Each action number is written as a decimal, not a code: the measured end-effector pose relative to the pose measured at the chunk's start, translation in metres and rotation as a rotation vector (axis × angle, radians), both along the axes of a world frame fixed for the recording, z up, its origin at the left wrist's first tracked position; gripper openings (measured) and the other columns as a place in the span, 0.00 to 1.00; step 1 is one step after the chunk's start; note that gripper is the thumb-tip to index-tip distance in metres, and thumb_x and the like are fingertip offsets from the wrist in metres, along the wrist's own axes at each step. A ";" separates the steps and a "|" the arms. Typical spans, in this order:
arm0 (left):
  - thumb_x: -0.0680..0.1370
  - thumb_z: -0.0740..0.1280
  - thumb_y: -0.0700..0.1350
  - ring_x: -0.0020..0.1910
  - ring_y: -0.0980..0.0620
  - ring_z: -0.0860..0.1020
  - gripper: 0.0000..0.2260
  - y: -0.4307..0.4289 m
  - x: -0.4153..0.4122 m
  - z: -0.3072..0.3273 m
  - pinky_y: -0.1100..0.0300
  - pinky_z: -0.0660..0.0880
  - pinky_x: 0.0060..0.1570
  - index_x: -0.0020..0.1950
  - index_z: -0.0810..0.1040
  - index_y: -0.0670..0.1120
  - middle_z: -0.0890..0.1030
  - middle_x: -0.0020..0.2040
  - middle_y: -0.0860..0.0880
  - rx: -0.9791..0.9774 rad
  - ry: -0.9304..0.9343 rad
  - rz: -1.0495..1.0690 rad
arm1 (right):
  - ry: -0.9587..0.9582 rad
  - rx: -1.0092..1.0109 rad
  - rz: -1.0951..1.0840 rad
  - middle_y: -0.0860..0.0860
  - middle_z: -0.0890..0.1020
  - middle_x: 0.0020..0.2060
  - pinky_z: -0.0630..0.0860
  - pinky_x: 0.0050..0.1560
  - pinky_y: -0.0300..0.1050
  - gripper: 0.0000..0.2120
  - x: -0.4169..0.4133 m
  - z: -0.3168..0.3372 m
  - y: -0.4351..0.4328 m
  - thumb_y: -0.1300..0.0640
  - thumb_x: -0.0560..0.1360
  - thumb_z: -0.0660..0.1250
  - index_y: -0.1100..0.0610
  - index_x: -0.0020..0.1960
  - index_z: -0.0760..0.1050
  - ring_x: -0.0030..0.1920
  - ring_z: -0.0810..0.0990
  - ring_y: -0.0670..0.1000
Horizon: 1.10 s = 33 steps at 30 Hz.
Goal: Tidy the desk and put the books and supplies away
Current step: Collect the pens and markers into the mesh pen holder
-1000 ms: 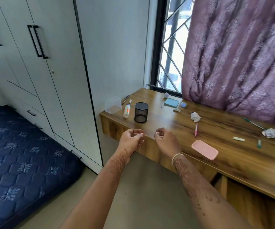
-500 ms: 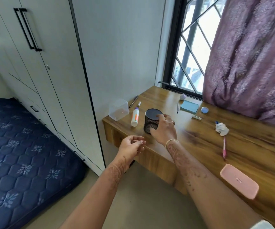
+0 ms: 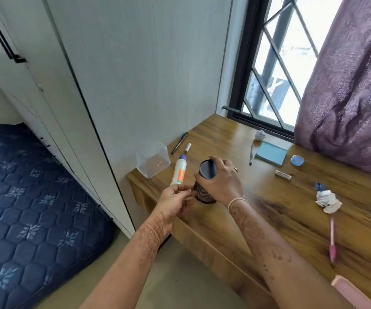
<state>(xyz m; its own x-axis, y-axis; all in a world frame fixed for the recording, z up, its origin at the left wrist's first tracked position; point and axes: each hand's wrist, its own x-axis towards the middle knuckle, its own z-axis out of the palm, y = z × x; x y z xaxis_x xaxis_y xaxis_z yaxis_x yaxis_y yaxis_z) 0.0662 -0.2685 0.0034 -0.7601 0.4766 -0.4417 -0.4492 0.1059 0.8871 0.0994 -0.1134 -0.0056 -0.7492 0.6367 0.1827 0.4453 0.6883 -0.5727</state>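
On the wooden desk (image 3: 275, 221) my right hand (image 3: 223, 182) grips the black mesh pen holder (image 3: 203, 192) from its right side, near the desk's front left corner. My left hand (image 3: 175, 200) hovers just left of the holder, fingers curled together with nothing visible in them. A white glue bottle (image 3: 178, 172) lies beside the holder. A black pen (image 3: 179, 143), a grey pencil (image 3: 251, 153), a blue sticky pad (image 3: 271, 156), an eraser (image 3: 282, 174) and a pink pen (image 3: 332, 239) lie scattered on the desk.
A clear plastic box (image 3: 153, 159) stands at the desk's left corner against the wardrobe side (image 3: 146, 74). Crumpled paper (image 3: 327, 201) and a pink case (image 3: 353, 293) lie to the right. A purple curtain (image 3: 347, 97) hangs behind. A blue mattress (image 3: 24, 208) lies on the floor to the left.
My right hand reached forward from the desk's front edge and closed around the pen holder. My left hand stayed at the front edge. The view moved closer and turned left.
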 end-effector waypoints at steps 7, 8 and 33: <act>0.75 0.74 0.46 0.41 0.53 0.78 0.19 0.026 -0.010 0.007 0.59 0.79 0.42 0.62 0.72 0.42 0.78 0.53 0.45 0.021 0.024 0.003 | 0.337 -0.752 -0.372 0.53 0.79 0.52 0.79 0.47 0.48 0.25 -0.001 0.011 0.028 0.32 0.74 0.59 0.51 0.58 0.72 0.50 0.79 0.53; 0.72 0.75 0.48 0.44 0.52 0.77 0.24 0.031 -0.011 0.006 0.57 0.80 0.47 0.62 0.70 0.43 0.75 0.54 0.46 0.031 0.040 0.017 | 0.393 -0.962 -0.386 0.54 0.80 0.51 0.81 0.45 0.50 0.26 -0.001 0.013 0.028 0.32 0.74 0.58 0.52 0.58 0.73 0.49 0.80 0.54; 0.60 0.80 0.36 0.56 0.48 0.82 0.36 0.038 -0.168 0.016 0.59 0.80 0.50 0.66 0.72 0.41 0.83 0.57 0.44 0.191 0.413 -0.026 | 0.119 -0.833 -0.157 0.52 0.84 0.36 0.72 0.30 0.39 0.05 -0.191 0.003 0.088 0.60 0.73 0.67 0.60 0.46 0.80 0.31 0.76 0.48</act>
<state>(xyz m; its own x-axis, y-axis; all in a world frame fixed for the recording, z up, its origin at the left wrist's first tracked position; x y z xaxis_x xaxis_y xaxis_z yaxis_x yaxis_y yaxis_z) -0.1023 -0.2310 0.0198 -0.8410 0.5410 -0.0067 -0.0531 -0.0702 0.9961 -0.0920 -0.0250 -0.0031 -0.6462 0.6932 -0.3192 0.4055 -0.0425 -0.9131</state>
